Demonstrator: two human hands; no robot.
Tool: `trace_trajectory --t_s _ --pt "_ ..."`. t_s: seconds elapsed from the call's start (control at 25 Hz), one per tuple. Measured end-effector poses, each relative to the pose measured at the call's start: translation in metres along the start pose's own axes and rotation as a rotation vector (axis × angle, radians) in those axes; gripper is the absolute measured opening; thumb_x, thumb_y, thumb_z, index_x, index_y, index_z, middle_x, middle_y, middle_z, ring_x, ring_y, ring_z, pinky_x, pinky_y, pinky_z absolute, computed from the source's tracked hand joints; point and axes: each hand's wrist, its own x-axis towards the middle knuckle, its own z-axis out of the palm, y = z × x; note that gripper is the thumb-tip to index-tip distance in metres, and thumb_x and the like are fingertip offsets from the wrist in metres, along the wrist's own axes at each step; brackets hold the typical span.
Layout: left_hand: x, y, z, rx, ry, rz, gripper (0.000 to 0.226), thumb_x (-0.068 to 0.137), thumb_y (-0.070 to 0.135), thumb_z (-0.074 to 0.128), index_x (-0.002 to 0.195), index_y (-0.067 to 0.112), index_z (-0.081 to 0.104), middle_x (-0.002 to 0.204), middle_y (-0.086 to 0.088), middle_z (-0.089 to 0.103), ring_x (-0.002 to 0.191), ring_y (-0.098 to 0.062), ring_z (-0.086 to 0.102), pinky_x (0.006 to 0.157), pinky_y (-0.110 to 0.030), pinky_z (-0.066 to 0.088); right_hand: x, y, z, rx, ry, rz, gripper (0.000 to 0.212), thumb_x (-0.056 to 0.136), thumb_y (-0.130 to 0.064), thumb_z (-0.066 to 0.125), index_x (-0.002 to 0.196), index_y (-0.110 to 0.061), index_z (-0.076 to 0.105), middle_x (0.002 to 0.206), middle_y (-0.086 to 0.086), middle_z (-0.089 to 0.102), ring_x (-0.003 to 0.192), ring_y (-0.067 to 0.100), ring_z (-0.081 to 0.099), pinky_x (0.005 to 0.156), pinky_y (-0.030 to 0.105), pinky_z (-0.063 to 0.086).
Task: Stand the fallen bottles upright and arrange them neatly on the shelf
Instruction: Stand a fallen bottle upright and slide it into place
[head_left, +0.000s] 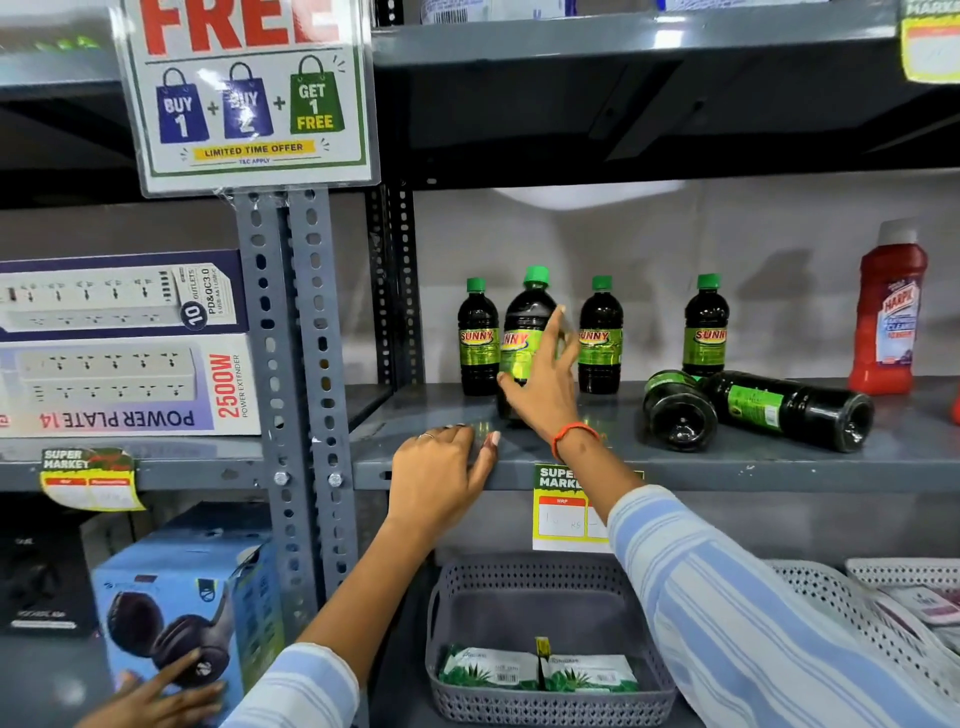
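Head view of a grey metal shelf (779, 467) carrying dark bottles with green caps and "SUNNY" labels. We see three such bottles standing upright in a row toward the shelf's back edge: a left bottle (478, 338), a middle bottle (600, 338) and a right bottle (705, 327).

A fourth, upright bottle (527, 332) stands nearer the front edge, between the left and middle ones. The right hand (543, 379) lies against its label side, thumb at the lower body and fingers (553, 327) extended up along it. We judge this a light grasp, though the far side of the bottle is hidden, so whether the grip fully encloses it is uncertain.

Two fallen bottles lie on their sides toward the right half of the shelf, touching each other, bases facing the front edge. The nearer fallen bottle (678, 410) lies just left of the longer fallen bottle (789, 410).

The left hand (441, 478) rests flat and unclenched on the shelf's front edge, near its left corner, holding nothing.

A red bottle (888, 317) marked "HARPIC" stands upright near the right end of the shelf. A price tag (563, 509) hangs from the front edge, partly covered by the striped sleeve (753, 613).
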Motion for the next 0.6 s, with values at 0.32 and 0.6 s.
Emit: trace_trajectory --t_s 0.32,0.6 --pt "-0.006 -0.01 0.0 0.052 0.032 -0.008 0.049 0.093 0.044 0.034 0.064 0.011 0.056 0.058 -0.005 0.061 0.054 -0.026 0.057 0.052 -0.03 0.034 0.004 0.001 0.016 0.112 -0.107 0.229 0.131 0.058 -0.042 0.087 0.152 -0.007 0.003 0.141 0.023 0.03 0.132 0.042 0.035 0.112 0.045 0.034" --pt "-0.02 -0.026 0.001 0.144 0.06 -0.085 0.053 0.093 0.045 0.032 0.079 0.007 0.066 0.075 -0.009 0.069 0.069 -0.029 0.062 0.064 -0.037 0.041 0.004 0.002 0.015 0.033 -0.127 0.217 0.116 0.064 -0.039 0.083 0.149 -0.004 0.012 0.137 0.024 0.043 0.126 0.04 0.045 0.105 0.043 0.04"
